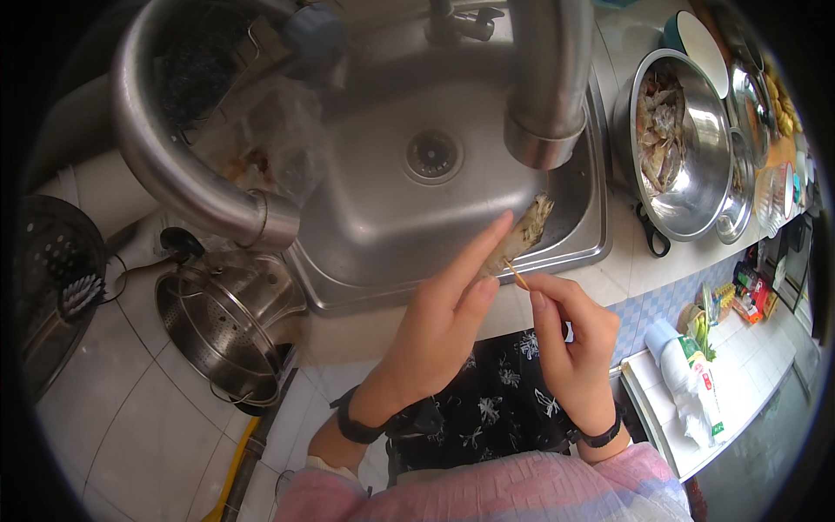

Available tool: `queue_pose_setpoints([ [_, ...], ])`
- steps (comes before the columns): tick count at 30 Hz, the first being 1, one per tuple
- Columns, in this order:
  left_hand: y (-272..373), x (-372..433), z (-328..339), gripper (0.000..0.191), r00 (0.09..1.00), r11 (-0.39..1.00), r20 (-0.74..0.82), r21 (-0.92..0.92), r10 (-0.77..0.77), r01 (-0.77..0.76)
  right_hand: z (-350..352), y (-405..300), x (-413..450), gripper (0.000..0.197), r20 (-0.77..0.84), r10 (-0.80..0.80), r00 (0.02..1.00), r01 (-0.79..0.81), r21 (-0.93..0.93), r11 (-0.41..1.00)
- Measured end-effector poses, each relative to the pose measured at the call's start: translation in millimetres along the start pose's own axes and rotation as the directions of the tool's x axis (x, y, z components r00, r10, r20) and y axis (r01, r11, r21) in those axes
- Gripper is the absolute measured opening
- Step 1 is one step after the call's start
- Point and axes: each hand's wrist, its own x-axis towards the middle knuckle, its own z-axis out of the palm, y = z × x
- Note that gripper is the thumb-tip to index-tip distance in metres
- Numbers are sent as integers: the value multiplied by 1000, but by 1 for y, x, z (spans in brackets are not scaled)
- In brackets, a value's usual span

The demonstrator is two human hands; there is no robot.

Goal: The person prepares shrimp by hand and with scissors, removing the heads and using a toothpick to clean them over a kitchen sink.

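Observation:
My left hand [443, 320] grips a raw shrimp [522, 235] at the near right edge of the stainless steel sink [365, 228]. The shrimp's darker end points up and away, over the basin. Between the thumb and forefinger of my right hand [574, 333] is a thin wooden toothpick [517, 274], its far tip at the shrimp's side. Whether the tip is inside the shrimp cannot be told. Right of the sink stands a steel bowl [708, 156] with several shrimp [660, 130] in it.
A steel faucet spout [545, 130] hangs over the sink's right part. Black-handled scissors [652, 231] lie partly under the bowl. At left are a curved steel pipe [150, 150], a plastic bag [280, 130], a steel strainer pot [222, 326] and a brush [81, 295].

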Motion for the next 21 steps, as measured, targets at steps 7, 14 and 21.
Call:
queue_pose_setpoints([
  [7,2,-1,5,46,997,988,-57,151,55,-46,-2,0,-4,12,51,190,980,-195,116,974],
  [14,-7,-1,5,46,985,983,-96,125,145,-133,-2,-1,-7,11,79,282,956,-293,308,905],
  [21,-8,-4,8,45,989,988,-65,95,131,-124,-3,0,-9,11,67,253,965,-261,252,932],
])
